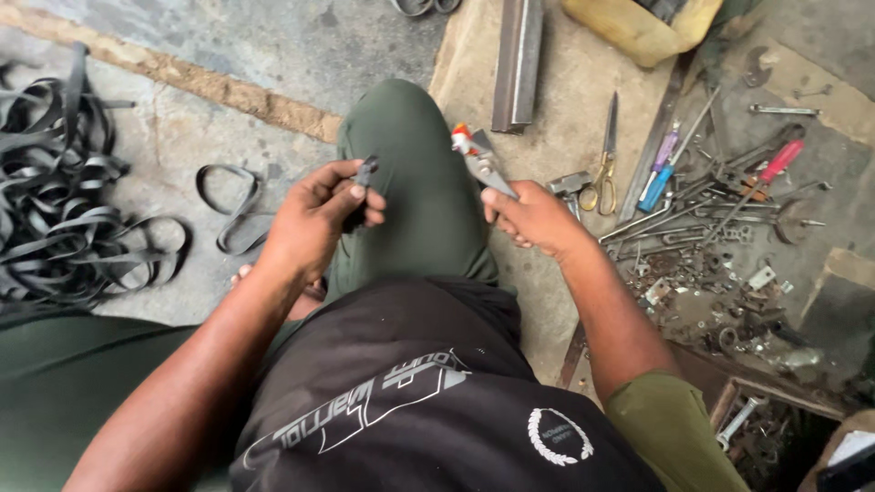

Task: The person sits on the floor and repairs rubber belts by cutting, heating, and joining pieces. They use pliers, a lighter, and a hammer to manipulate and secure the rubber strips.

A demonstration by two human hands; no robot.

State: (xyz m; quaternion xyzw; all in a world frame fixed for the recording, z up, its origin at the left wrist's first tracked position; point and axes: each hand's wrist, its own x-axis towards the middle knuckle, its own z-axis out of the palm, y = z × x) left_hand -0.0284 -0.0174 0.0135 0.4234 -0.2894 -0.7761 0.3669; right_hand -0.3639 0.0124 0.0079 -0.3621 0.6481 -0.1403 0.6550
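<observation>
1. Far to your left on the concrete floor [273,55] lies a heap of black rubber strips [55,200], and one loose rubber loop [239,205] sits nearer your knee [401,137]. Both are well apart from your hands.

2. Over your raised knee, your left hand [319,219] is closed around a small dark rubber piece [365,173]. Thumb and forefinger pinch it, and its short end sticks up and out past the fingertips, toward your other hand.

3. Just across the knee, your right hand [533,219] is wrapped firmly around the handle of a metal cutter [478,159]. Its long axis runs up and to the left from your fist, so the red-tipped head ends near the rubber piece but does not touch it.

4. The relation that matters: the rubber piece lies to the left of the cutter head, at about the same height, with a gap of green trouser between them. Whether the cutter's blades stand open cannot be told from this view.

5. Farther right, beside your forearm, lie yellow-handled scissors [603,173], a blue and purple screwdriver [658,173], a red-handled screwdriver [775,164] and a scatter of bolts and scrap [720,282]. None is within your grasp now.
</observation>
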